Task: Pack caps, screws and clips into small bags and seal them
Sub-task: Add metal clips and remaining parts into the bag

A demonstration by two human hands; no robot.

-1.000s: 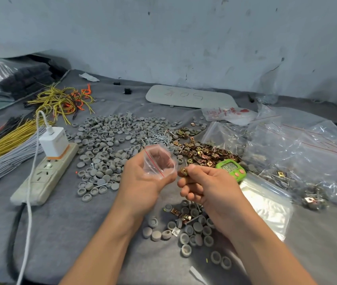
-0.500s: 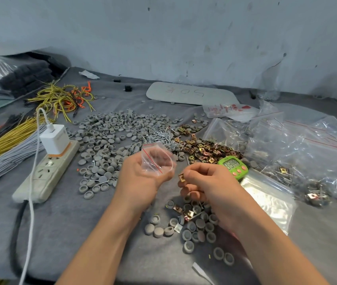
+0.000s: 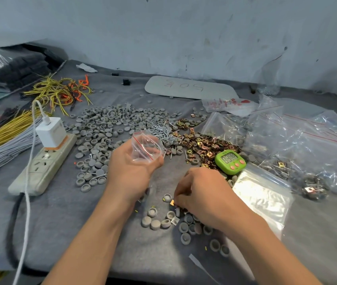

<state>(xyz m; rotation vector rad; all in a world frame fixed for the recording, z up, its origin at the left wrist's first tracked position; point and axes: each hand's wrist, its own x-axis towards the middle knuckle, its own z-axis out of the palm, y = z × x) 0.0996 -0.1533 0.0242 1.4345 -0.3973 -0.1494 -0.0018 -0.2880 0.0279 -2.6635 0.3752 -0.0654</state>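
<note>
Holding small bag (image 3: 146, 148) in my left hand (image 3: 130, 173), fingers curled round it, mouth gaping, above worktop (image 3: 60, 233) centre. Reaching my right hand (image 3: 201, 195) into near pile of caps (image 3: 155, 223) and clips (image 3: 172, 202), fingers curled down; cannot tell if anything pinched. Judging film flimsy and slippery, best held close to mouth edge. Clips looking small, light, sharp-edged; pinching by flat sides advised.
</note>
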